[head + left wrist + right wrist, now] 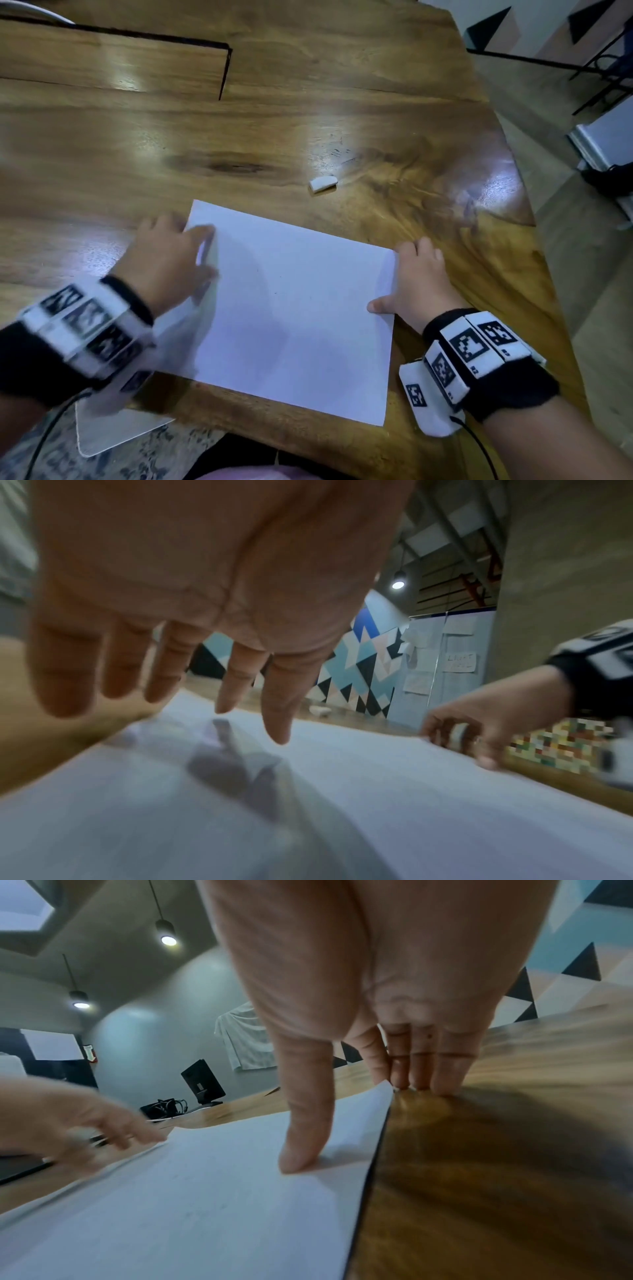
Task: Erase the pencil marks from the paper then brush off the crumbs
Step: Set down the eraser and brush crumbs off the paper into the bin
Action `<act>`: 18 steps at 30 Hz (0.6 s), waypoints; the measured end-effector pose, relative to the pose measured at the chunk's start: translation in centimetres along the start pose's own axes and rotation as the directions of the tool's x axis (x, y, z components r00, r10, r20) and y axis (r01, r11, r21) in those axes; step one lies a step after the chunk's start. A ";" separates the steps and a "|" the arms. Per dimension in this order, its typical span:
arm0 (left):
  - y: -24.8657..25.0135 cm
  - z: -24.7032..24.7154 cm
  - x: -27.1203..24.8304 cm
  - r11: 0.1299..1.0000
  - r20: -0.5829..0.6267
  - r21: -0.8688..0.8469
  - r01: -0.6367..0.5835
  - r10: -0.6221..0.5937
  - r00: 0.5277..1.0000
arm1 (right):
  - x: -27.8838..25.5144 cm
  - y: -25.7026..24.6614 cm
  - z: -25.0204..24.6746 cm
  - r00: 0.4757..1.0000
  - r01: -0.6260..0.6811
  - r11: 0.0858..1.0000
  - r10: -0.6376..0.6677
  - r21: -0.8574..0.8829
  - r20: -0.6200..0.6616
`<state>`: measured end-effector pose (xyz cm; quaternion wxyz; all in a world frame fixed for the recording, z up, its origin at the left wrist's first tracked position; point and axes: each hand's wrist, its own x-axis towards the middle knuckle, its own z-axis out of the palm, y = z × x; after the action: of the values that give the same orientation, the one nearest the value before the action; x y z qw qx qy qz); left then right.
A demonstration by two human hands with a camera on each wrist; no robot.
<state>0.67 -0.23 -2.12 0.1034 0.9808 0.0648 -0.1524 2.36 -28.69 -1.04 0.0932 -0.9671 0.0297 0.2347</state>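
A glossy brown wooden table (308,113) with a dark knot fills the head view. On it lies my white rectangular sheet of paper (298,315), and beyond its far edge, well apart from both hands, the small white block eraser (323,183), set down. My left hand (168,260) is blurred at the sheet's left edge; my right hand (416,284) sits at the right edge, thumb on the paper.

From the left wrist, my fingers (277,699) hang straight and spread just over the sheet, holding nothing.

From the right wrist, my thumb (301,1123) presses the paper flat while the other fingers touch the wood beside its corner; nothing is gripped.

I judge the erasing finished: only faint specks show. What remains is sweeping the crumbs off, which my left hand seems to be doing.
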 end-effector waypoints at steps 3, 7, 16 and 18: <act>-1.6 2.1 -2.6 0.997 0.028 0.035 0.070 -0.071 0.997 | -0.1 -0.1 0.1 1.000 -0.001 0.999 0.001 0.052 -0.001; -1.8 3.5 -3.7 0.994 -0.034 0.027 0.103 -0.102 0.994 | -0.4 0.1 0.5 0.999 -0.030 0.965 0.019 0.261 0.044; -1.8 3.8 -4.4 0.993 -0.114 -0.069 0.095 -0.102 0.988 | 0.2 2.2 1.7 0.998 -0.038 0.778 0.001 0.627 0.059; -1.8 3.6 -4.8 0.990 -0.122 -0.116 0.077 -0.091 0.988 | 0.4 2.5 1.6 0.996 -0.030 0.742 -0.037 0.670 0.085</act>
<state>-5.21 0.26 -4.27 0.1469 0.9776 0.1208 -0.0902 1.71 -30.86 -3.01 0.4364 -0.8571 0.1059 0.2525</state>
